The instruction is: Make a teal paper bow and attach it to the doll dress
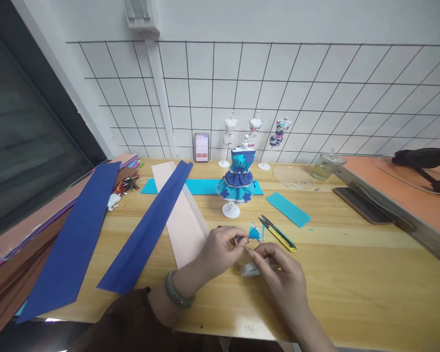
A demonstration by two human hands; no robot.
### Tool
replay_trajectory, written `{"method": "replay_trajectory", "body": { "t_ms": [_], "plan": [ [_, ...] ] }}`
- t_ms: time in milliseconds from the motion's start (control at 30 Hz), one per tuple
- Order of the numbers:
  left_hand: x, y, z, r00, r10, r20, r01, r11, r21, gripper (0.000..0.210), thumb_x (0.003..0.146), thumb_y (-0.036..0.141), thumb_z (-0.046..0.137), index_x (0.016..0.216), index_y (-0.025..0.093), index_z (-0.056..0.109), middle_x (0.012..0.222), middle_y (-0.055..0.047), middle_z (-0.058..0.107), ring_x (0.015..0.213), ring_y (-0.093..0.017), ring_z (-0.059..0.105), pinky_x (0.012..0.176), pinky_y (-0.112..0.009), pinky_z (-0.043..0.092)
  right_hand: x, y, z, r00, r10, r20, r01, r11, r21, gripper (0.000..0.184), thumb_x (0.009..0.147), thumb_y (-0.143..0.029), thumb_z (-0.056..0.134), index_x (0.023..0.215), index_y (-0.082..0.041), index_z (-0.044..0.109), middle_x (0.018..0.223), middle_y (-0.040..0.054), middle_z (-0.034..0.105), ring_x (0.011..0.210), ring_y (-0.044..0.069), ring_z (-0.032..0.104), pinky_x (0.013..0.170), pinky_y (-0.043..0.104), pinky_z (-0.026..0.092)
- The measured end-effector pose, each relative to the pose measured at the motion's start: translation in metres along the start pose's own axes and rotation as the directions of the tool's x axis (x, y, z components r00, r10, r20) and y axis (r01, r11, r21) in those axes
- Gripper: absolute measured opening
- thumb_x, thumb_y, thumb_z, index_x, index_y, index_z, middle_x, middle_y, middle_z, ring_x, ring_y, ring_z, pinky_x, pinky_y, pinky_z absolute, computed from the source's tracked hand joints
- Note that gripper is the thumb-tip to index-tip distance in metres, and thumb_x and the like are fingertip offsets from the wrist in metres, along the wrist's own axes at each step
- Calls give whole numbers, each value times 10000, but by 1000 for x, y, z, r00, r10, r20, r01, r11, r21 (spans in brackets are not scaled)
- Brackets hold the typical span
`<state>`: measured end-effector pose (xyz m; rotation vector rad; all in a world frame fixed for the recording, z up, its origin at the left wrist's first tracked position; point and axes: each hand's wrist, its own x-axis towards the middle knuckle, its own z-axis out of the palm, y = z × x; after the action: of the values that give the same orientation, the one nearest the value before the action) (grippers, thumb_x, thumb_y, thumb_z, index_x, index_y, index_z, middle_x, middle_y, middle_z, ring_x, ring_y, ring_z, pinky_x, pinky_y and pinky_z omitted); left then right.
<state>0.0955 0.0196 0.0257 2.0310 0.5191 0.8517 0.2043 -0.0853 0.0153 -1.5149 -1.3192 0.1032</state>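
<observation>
A: Biggest first?

B: Wooden table [352,278]. Then two navy paper strips [146,234], left side, the nearer one overlapping a pale pink strip [176,210].

A: Next down?

B: Miniature dress form [239,178] in a tiered blue dress, upright beyond the hands.

A: Hands?

B: Left hand [218,252] pinches a pleated blue paper fan at its gathered end. Right hand [288,274]: thumb and forefinger closed close by; cannot tell whether a strand sits between them.

A: Smaller items?

B: Phone [202,148] propped at the wall. Thread snips [280,235] just beyond the right hand. Smallest: the fan [254,232] itself, at the left fingertips, between dress form and right hand.

A: What could go wrong?

B: My judgement: a slackened left pinch could let the pleats spring apart; a hard tug could tear thin paper. A forward sweep of the right hand might knock the snips.

A: Brands, labels, writing?

B: None readable. Phone's screen is lit, but its contents are too blurred.
</observation>
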Motion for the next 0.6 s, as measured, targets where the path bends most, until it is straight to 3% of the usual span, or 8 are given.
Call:
{"method": "replay_trajectory", "body": {
  "t_ms": [100, 300, 500, 600],
  "plan": [
    [-1, 1, 0, 992, 101, -75, -93, 990, 110, 105, 745, 134, 527, 756, 156, 630, 737, -33, 681, 698, -137, 614, 661, -240, 461, 1, 1, 3, 989, 131, -63, -127, 989, 70, 134, 765, -276, 616, 669, -190, 578, 581, -14, 577, 506, 103, 526, 467, 196, 415],
    [-1, -5, 2, 977, 101, -190, -81, 990, 113, 76, 745, 152, 550, 764, 168, 621, 731, -23, 678, 676, -131, 612, 656, -242, 473, -3, 10, 9, 930, 355, -94, -331, 921, 205, 187, 709, -348, 660, 673, -177, 596, 597, 0, 565, 530, 115, 503, 482, 219, 400],
    [0, -5, 2, 975, 156, -160, -143, 986, 87, 105, 773, 159, 531, 811, 180, 626, 853, -48, 684, 830, -158, 620, 777, -285, 478, -1, 15, 15, 912, 408, -34, -379, 872, 309, 201, 692, -349, 676, 682, -171, 584, 578, -7, 535, 520, 109, 459, 473, 226, 374],
    [0, -3, 2, 974, 176, -139, -161, 980, 113, 109, 778, 159, 523, 813, 176, 625, 832, -55, 682, 806, -161, 622, 755, -292, 482, -1, 15, 16, 908, 418, -30, -384, 859, 337, 205, 684, -349, 682, 678, -171, 581, 574, -9, 530, 517, 109, 452, 467, 226, 370]
  ]
}}
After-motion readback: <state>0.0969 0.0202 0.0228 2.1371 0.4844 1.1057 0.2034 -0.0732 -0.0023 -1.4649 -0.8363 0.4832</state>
